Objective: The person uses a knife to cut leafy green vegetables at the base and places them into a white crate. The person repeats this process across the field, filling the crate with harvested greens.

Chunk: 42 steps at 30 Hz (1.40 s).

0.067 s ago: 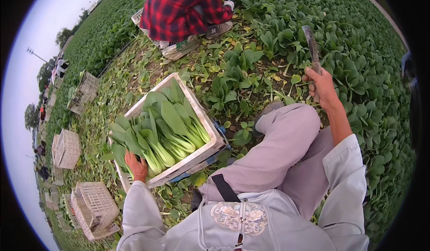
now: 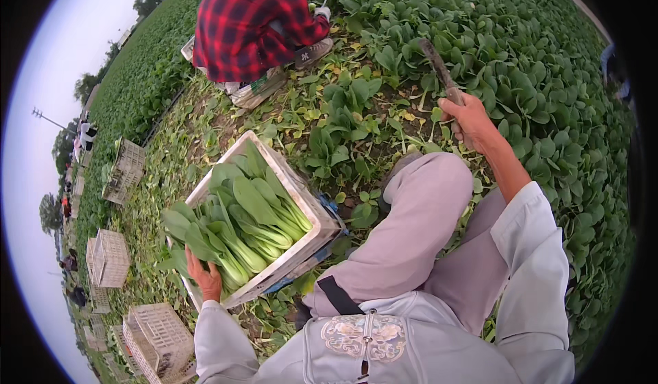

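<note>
At the left end of a white plastic crate (image 2: 288,264), my left hand (image 2: 202,274) grips the bok choy (image 2: 253,212) lying inside, its fingertips partly tucked among leaves and pale stalks. My right hand (image 2: 466,123) is closed round the handle of a knife (image 2: 435,62), held raised at the right over the leafy plants, its dark blade pointing up and slightly left. My bent legs (image 2: 418,212) lie between the crate and that hand.
A co-worker in a red checked shirt (image 2: 243,24) crouches ahead, a gloved hand (image 2: 322,14) at the plants. Stacked crates (image 2: 110,257) stand along the left, with distant people (image 2: 88,134) beyond. Dense greens (image 2: 562,144) grow on the right; loose leaves litter the ground.
The knife in my right hand has tipped further leftward and shifted left. The co-worker appears higher and further left, while the crates sit a little lower in view.
</note>
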Tool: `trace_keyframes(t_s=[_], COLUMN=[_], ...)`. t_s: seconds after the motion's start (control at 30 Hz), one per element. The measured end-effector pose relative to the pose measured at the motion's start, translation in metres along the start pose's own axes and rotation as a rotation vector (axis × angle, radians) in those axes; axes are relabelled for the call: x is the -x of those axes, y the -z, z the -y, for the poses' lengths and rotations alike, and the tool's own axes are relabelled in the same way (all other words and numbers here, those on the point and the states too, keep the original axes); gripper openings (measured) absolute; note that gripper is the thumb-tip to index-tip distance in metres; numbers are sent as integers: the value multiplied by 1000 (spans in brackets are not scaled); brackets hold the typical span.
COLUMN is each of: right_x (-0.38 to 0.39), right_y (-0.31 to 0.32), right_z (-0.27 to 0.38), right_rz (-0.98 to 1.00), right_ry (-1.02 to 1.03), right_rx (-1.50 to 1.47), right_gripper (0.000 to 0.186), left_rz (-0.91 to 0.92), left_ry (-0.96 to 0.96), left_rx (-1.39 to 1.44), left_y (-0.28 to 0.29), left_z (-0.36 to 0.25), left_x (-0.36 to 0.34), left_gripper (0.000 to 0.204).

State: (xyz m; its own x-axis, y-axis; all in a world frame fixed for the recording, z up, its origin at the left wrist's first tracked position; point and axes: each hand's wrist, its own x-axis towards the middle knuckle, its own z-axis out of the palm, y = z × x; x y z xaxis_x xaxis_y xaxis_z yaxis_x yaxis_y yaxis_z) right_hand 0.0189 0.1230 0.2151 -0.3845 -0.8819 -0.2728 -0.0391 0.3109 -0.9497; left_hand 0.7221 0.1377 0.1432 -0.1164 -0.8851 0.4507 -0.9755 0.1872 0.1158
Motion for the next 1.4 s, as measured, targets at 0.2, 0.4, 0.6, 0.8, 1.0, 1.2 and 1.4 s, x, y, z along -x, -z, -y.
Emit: trace_keyframes(t_s=[0.2,0.4,0.6,0.8,1.0,1.2,1.4], right_x=[-58,-72,-73,-189,-303,-350,-359], right_y=[26,-1,-29,9,-13,-39,-39], right_z=[-37,-151,-216,-262,-259,-293,-265], right_rz=[43,-97,-11,-166,-162,-153,-13], right_ry=[-24,-148,-319,-82,-106,-168,-342], right_rx=[239,-31,-98,60,-7,-13,-127], right_gripper=[33,53,50,50,61,63,57], left_rz=[-215,435,642,532,492,438,430], left_ry=[103,-333,-1126,-1102,-840,-732,-758], left_rx=[452,667,358,107,-266,-157,-170], left_y=[69,-55,-227,-365,-461,-472,-474], left_z=[-121,-379,-525,-646,-632,-597,-586], left_x=[-134,-254,-255,-316,-365,-345,-336], left_gripper=[63,37,19,15,48,92,92])
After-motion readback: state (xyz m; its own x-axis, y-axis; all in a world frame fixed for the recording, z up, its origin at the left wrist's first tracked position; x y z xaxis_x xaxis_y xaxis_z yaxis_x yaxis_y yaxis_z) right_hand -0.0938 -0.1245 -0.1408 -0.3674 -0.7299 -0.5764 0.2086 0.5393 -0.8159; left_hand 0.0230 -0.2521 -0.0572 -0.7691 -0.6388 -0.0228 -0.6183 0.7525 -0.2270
